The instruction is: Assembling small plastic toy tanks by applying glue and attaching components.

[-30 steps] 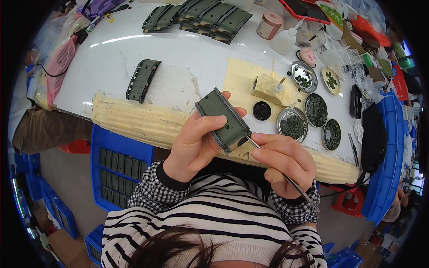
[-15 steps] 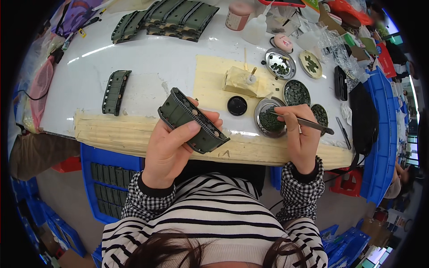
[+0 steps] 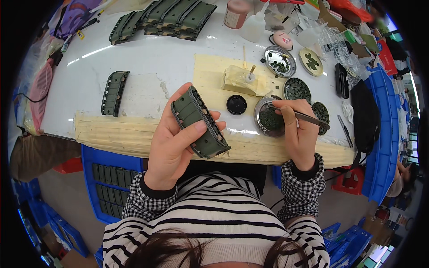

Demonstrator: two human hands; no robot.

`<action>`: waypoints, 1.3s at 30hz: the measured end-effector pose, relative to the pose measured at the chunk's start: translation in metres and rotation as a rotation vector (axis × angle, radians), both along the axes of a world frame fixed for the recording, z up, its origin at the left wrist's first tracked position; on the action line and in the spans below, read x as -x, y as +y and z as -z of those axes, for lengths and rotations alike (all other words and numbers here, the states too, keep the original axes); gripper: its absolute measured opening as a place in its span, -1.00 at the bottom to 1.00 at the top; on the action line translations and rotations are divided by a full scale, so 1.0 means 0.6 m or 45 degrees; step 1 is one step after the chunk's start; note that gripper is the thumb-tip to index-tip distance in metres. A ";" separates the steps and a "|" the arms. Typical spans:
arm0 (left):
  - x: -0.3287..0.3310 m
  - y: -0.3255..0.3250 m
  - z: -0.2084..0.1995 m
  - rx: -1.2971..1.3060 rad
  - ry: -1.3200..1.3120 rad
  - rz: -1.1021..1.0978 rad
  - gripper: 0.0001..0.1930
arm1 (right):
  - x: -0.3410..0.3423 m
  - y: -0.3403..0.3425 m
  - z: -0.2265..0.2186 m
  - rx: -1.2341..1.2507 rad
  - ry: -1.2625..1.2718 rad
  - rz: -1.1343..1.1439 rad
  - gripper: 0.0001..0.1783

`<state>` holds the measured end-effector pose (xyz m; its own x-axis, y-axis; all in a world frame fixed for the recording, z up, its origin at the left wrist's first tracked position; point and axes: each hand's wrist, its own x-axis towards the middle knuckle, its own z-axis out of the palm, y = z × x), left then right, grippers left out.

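- One white table (image 3: pixel 145 85);
- left hand (image 3: pixel 166 149) at its near edge; fingers wrapped round green curved part (image 3: pixel 189 114), held tilted, thumb on it;
- right hand (image 3: pixel 302 133) pinches tweezers (image 3: pixel 310 119), fingers nearly together; tips over metal dish (image 3: pixel 258 117);
- dark green bits (image 3: pixel 271 121) in dish; step looks like picking one; can't tell if tips hold any; next move probably calls for light grip, part steady

- We've a wht tabletop (image 3: pixel 80 85) w/ pale-yellow covering (image 3: pixel 129 131) along its near edge; glare (image 3: pixel 93 52) streaks it.
- Below, we see grey flr (image 3: pixel 67 190), red stool (image 3: pixel 351 182) on R.
- Upper R: bright pane (image 3: pixel 391 26) (window or screen, we can't tell).
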<state>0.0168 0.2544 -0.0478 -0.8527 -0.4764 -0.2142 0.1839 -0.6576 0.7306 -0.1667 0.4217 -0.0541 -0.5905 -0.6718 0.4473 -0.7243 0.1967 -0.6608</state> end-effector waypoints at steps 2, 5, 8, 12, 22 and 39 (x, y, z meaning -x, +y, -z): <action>0.000 0.000 -0.001 0.051 0.037 0.002 -0.32 | 0.000 0.000 0.000 -0.020 0.011 0.017 -0.84; 0.002 0.002 -0.004 0.121 0.085 -0.015 -0.33 | 0.001 -0.001 0.000 -0.033 0.013 0.028 -0.83; 0.000 0.003 -0.002 0.120 0.069 -0.024 -0.49 | 0.000 -0.001 0.001 -0.010 -0.003 0.030 -0.83; -0.003 0.000 0.009 0.081 0.054 -0.003 -0.76 | 0.000 -0.001 0.000 -0.024 -0.012 0.041 -0.82; 0.007 0.011 0.007 0.233 -0.020 0.122 -0.82 | -0.023 0.001 -0.039 0.109 0.087 -0.174 -0.85; 0.021 0.015 0.014 0.179 0.141 0.232 -0.73 | -0.074 -0.042 -0.076 0.132 0.422 -0.695 -0.65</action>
